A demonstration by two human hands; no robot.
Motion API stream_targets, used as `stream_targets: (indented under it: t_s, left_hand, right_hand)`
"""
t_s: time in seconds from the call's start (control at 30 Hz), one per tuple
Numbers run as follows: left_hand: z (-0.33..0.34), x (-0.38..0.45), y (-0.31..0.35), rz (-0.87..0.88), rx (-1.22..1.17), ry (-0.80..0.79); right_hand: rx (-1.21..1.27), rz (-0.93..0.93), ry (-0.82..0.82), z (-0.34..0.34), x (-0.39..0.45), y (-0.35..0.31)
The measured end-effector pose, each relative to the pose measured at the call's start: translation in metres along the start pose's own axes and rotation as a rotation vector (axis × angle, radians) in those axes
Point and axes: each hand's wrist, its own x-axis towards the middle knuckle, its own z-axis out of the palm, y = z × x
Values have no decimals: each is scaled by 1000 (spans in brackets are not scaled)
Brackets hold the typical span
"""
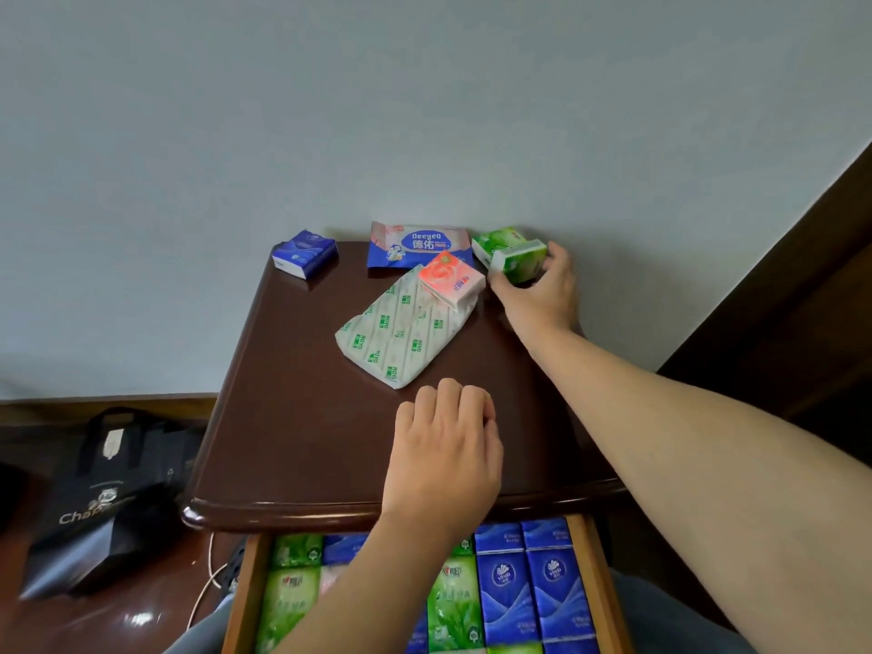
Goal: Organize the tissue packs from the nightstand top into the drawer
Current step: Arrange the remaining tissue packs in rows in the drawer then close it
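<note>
On the dark wooden nightstand top (302, 417) lie a blue tissue pack (305, 253) at the back left, a blue-and-pink Deeyeo wipes pack (415, 244), a pink pack (452, 279) resting on a large white-and-green pack (401, 330), and a green pack (493, 239) at the back right. My right hand (542, 287) grips another green pack (519, 262) just in front of that one. My left hand (443, 453) hovers over the front of the top, fingers curled, holding nothing. Below, the open drawer (597, 592) holds rows of green and blue packs.
A black shopping bag (104, 502) stands on the floor to the left, beside a white cable (207, 587). A pale wall rises behind the nightstand. Dark wooden furniture (778, 299) borders the right side.
</note>
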Motion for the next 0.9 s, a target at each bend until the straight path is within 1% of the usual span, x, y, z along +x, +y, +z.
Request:
stream_targets:
  t_s: [0.03,0.1,0.2,0.27,0.3,0.37,0.43,0.53,0.63,0.7,0.8,0.83,0.9]
  left_hand:
    - [-1,0,0,-3,-12,-6]
    - [-4,0,0,-35,-74,7]
    - [-14,17,0,-69,-181,125]
    - [-19,44,-2,-81,-166,183]
    - [-21,61,-4,-126,-155,184]
    - [-22,95,-10,-270,-150,116]
    - [-14,124,-20,-366,-122,-11]
    - [4,156,-39,-381,-99,-180]
    - [22,169,-46,-355,-87,-229]
    - [29,169,-44,-314,-65,-183]
    - [25,162,-37,-276,-99,-59]
    - [18,158,-35,-274,-142,-30]
    - [-2,142,-33,-277,-302,1]
  right_hand:
    - [14,-6,17,-7,-8,-1]
    - [-32,-18,16,-23,-27,4]
    - [-97,-51,-7,-50,-63,22]
    - [-68,-76,1,-62,-81,32]
    - [-49,-81,-5,-66,-86,34]
    - [-28,-80,-13,-68,-89,36]
    - [-26,-68,3,-67,-88,34]
    - [-23,-68,11,-64,-85,33]
    - [-21,-103,-18,-64,-84,33]
    - [-22,-110,-27,-64,-83,32]
    - [-24,-110,-33,-65,-83,30]
    - [-11,-111,-37,-65,-84,29]
    - [29,-108,-52,-65,-85,29]
